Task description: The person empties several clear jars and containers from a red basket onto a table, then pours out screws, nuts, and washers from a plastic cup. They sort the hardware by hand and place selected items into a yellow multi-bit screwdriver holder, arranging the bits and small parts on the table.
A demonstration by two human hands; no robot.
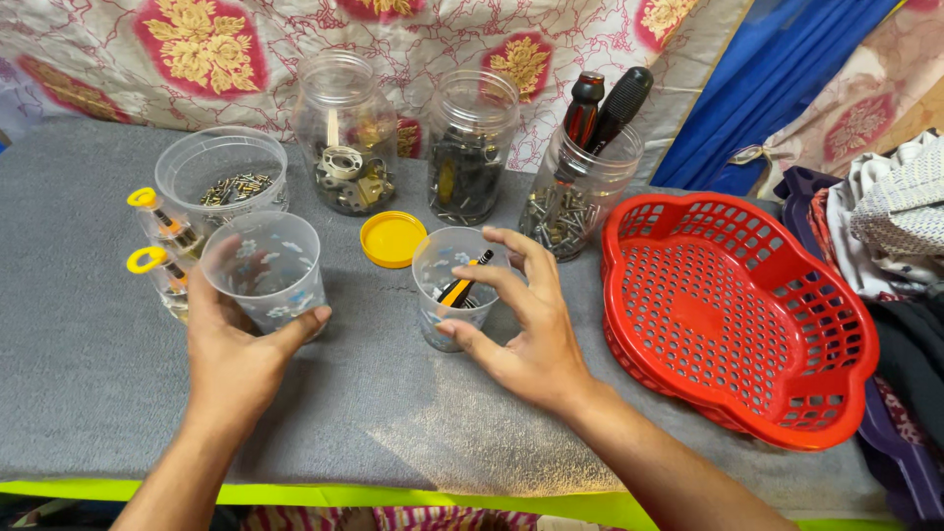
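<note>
My left hand (231, 359) wraps around the base of a clear plastic cup (265, 265) with a pale flower print, which looks empty. My right hand (521, 324) curls around a second clear cup (454, 285) that holds a small black and yellow screwdriver (464, 285); fingers and thumb touch its sides. Both cups stand on the grey cloth (98, 354) covering the table.
Behind stand a wide tub of screws (224, 177), two small vials with yellow ring caps (157, 236), a yellow lid (392, 239), two jars of metal parts (346, 133), and a jar with black-handled screwdrivers (580, 182). A red plastic basket (733, 315) sits right; clothes (895, 246) beyond.
</note>
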